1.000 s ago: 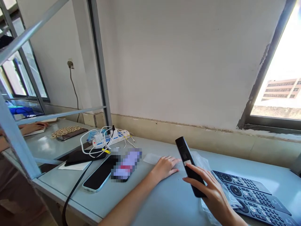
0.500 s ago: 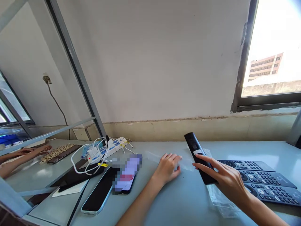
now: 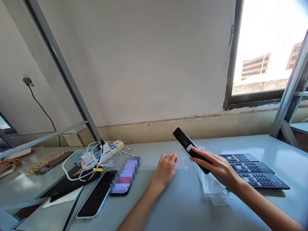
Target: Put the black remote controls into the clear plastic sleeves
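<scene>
Remote control point(image 3: 180, 134) is tilted above the surface point(image 3: 185, 202), clamped in the fingers of my right hand point(image 3: 222, 170). I judge it light, stiff and slightly slippery; grip mid-body, by its long edges. My left hand's point(image 3: 165, 169) fingers curl together; I cannot tell whether they pinch the plastic film point(image 3: 181, 164).

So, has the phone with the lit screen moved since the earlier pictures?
No, the lit phone still lies just nearer than the power strip, beside the dark-screened phone.
</scene>
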A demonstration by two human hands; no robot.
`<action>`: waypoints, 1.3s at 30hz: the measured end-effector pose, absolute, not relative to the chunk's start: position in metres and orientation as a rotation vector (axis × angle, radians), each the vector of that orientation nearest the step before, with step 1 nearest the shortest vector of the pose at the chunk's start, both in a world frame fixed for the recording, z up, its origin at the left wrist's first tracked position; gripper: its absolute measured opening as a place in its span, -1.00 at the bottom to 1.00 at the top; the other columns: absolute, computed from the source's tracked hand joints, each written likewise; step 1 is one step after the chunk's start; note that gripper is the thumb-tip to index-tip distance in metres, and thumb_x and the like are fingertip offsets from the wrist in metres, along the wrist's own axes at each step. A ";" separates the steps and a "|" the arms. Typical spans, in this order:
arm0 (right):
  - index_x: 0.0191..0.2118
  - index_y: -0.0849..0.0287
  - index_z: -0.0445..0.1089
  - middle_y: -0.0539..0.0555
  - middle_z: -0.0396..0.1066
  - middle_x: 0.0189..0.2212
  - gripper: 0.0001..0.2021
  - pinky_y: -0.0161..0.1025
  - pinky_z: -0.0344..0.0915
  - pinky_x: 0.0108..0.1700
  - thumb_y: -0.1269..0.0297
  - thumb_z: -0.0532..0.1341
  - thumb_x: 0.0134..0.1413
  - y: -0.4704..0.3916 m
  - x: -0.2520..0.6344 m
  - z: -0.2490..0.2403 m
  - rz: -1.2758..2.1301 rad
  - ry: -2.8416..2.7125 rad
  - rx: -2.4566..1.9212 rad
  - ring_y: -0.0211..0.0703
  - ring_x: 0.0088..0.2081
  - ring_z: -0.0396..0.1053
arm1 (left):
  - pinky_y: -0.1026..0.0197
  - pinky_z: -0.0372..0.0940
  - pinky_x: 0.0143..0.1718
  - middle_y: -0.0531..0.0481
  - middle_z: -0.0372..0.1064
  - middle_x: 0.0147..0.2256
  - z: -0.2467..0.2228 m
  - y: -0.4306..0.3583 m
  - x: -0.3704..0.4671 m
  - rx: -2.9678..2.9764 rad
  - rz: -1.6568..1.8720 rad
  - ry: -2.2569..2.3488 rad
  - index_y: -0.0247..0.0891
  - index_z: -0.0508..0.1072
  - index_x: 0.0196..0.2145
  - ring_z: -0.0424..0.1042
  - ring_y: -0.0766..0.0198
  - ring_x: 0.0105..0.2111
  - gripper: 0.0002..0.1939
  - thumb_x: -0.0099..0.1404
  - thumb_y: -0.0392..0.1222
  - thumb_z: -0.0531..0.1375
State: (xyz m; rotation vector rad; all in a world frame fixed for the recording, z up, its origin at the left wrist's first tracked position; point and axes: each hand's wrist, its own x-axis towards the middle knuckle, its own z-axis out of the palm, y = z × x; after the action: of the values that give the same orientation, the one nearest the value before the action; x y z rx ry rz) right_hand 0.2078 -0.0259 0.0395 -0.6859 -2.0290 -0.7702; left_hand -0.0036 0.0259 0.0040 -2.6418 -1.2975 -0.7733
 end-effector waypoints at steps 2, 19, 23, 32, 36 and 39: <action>-0.09 -0.01 0.46 0.04 0.46 -0.07 -0.59 -0.38 0.45 -0.26 0.51 -0.05 0.22 -0.026 0.208 0.039 -0.733 -2.027 -0.685 -0.24 -0.18 0.48 | 0.19 0.22 -0.19 0.08 0.39 -0.29 0.002 0.025 -0.002 -2.638 -0.813 -1.317 -0.15 0.25 -0.24 0.39 0.25 -0.26 -0.54 -0.05 -0.61 0.01; -0.31 0.14 0.35 -0.17 0.31 -0.65 -0.57 -0.34 0.25 -0.78 0.03 0.37 -0.35 -0.017 0.203 0.057 0.570 -0.698 -0.990 -0.31 -0.79 0.24 | 0.11 0.20 -0.18 0.01 0.33 -0.32 -0.005 0.019 0.009 -2.392 -1.140 -1.361 -0.17 0.35 -0.27 0.34 0.19 -0.31 -0.79 0.08 -0.18 0.20; -0.39 0.14 0.34 -0.16 0.32 -0.68 -0.58 -0.36 0.29 -0.76 0.04 0.40 -0.42 -0.016 0.200 0.056 0.686 -0.642 -0.974 -0.31 -0.78 0.27 | 0.12 0.20 -0.18 0.02 0.36 -0.31 -0.004 0.019 0.008 -2.404 -1.165 -1.361 -0.17 0.39 -0.29 0.35 0.22 -0.31 -0.84 0.10 -0.19 0.21; -0.40 0.07 0.52 0.07 0.52 -0.18 -0.81 -0.13 0.47 -0.14 0.45 0.17 0.07 -0.019 0.200 0.035 -0.264 -1.698 -0.743 -0.04 -0.12 0.46 | 0.18 0.19 -0.18 0.05 0.38 -0.33 -0.006 0.023 0.003 -2.482 -1.041 -1.232 -0.14 0.48 -0.38 0.37 0.29 -0.31 -0.79 0.17 -0.43 0.14; -0.33 0.05 0.51 0.04 0.51 -0.15 -0.72 -0.20 0.49 -0.18 0.56 0.12 0.09 -0.025 0.201 0.037 -0.547 -1.893 -0.599 -0.05 -0.06 0.42 | 0.18 0.18 -0.18 0.06 0.37 -0.34 -0.007 0.024 0.003 -2.436 -1.074 -1.220 -0.16 0.47 -0.41 0.37 0.31 -0.34 -0.82 0.21 -0.40 0.13; -0.27 0.06 0.45 0.03 0.53 -0.26 -0.84 -0.22 0.51 -0.33 0.45 0.22 0.03 -0.025 0.196 0.040 -0.342 -1.535 -0.778 -0.13 -0.31 0.51 | 0.18 0.19 -0.18 0.05 0.36 -0.33 -0.007 0.024 0.004 -2.382 -1.124 -1.212 -0.21 0.40 -0.44 0.37 0.30 -0.35 -0.92 0.15 -0.35 0.20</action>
State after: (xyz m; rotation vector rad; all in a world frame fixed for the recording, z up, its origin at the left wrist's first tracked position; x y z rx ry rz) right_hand 0.1959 -0.0253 0.0396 -0.7779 -1.5353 -0.3421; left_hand 0.0037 0.0242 -0.0074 -2.3817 -1.2124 -1.1244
